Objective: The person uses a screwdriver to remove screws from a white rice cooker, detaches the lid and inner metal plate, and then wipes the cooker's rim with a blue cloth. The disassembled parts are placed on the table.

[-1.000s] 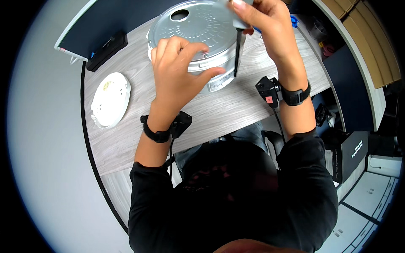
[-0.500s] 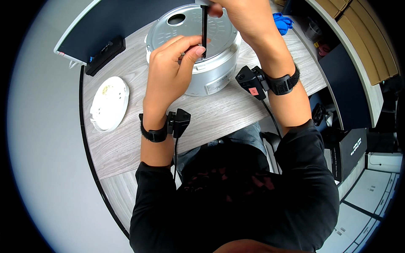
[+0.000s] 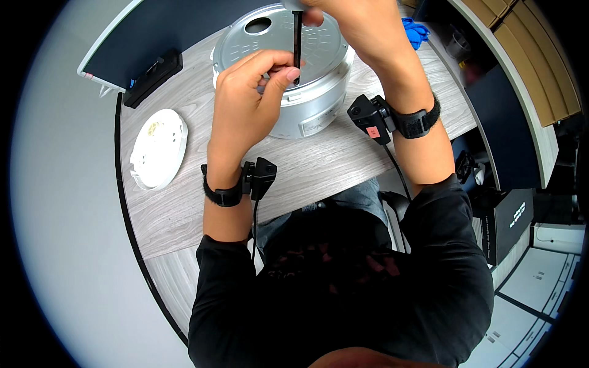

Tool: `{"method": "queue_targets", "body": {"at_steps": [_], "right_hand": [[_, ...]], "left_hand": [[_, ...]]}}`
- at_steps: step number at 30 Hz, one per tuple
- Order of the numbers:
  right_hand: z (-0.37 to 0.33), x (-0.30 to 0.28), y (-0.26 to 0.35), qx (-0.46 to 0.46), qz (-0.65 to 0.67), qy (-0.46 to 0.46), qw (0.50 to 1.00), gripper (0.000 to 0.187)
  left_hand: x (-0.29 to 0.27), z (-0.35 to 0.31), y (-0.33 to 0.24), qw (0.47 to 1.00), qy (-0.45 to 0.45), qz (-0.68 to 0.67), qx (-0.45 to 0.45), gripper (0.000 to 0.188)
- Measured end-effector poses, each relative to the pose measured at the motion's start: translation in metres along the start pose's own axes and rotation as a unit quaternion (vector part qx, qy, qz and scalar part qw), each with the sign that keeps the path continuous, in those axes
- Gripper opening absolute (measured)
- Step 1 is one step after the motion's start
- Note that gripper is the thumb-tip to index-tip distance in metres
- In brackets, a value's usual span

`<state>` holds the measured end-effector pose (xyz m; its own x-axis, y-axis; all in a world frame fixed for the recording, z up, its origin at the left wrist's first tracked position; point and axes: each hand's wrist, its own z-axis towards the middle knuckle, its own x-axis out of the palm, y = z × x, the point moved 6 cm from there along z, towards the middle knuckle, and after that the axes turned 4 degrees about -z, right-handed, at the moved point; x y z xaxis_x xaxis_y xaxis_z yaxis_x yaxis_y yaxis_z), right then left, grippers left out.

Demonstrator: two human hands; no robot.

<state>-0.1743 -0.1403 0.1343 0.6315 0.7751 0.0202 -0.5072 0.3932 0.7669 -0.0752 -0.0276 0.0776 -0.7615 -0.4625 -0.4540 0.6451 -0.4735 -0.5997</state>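
A round silver-grey appliance that looks like a rice cooker (image 3: 316,107) stands at the far side of the table, with a metal plate on top that has one oval hole. A screwdriver (image 3: 297,40) with a long black shaft is upright over the plate's near rim. My right hand (image 3: 362,27) is closed round its grey handle at the top edge of the view, where part of the hand is cut off. Thumb and forefinger of my left hand (image 3: 245,104) pinch the shaft close to its tip. The tip and whatever it touches are hidden by those fingers.
A white round plastic cover (image 3: 159,150) lies on the table at left. Behind it is a long black case (image 3: 153,78) by the dark partition. A blue cloth (image 3: 415,34) and a clear cup (image 3: 457,46) are at far right. A black box (image 3: 506,224) stands lower right.
My right hand and wrist have shifted slightly to the right and down, still on the screwdriver handle. My left hand keeps its pinch on the shaft, almost unmoved.
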Motion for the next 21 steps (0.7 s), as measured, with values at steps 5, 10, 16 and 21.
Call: {"method": "queue_targets", "body": {"at_steps": [5, 10, 16, 21], "right_hand": [[-0.005, 0.0, 0.0, 0.024, -0.025, 0.057, 0.998, 0.034], [-0.003, -0.002, -0.003, 0.027, -0.004, 0.096, 0.995, 0.04], [-0.004, 0.0, -0.009, 0.05, 0.11, 0.12, 0.985, 0.04], [-0.007, 0.003, -0.01, 0.011, 0.204, 0.142, 0.969, 0.036]], "left_hand": [[-0.001, 0.0, 0.002, 1.0, 0.009, 0.002, -0.018, 0.007], [0.0, -0.001, 0.006, 0.999, 0.02, -0.014, -0.028, 0.008], [0.004, 0.0, 0.002, 0.995, 0.018, -0.077, -0.056, 0.017], [0.007, -0.001, 0.004, 0.998, -0.025, -0.053, -0.039, 0.013]]}}
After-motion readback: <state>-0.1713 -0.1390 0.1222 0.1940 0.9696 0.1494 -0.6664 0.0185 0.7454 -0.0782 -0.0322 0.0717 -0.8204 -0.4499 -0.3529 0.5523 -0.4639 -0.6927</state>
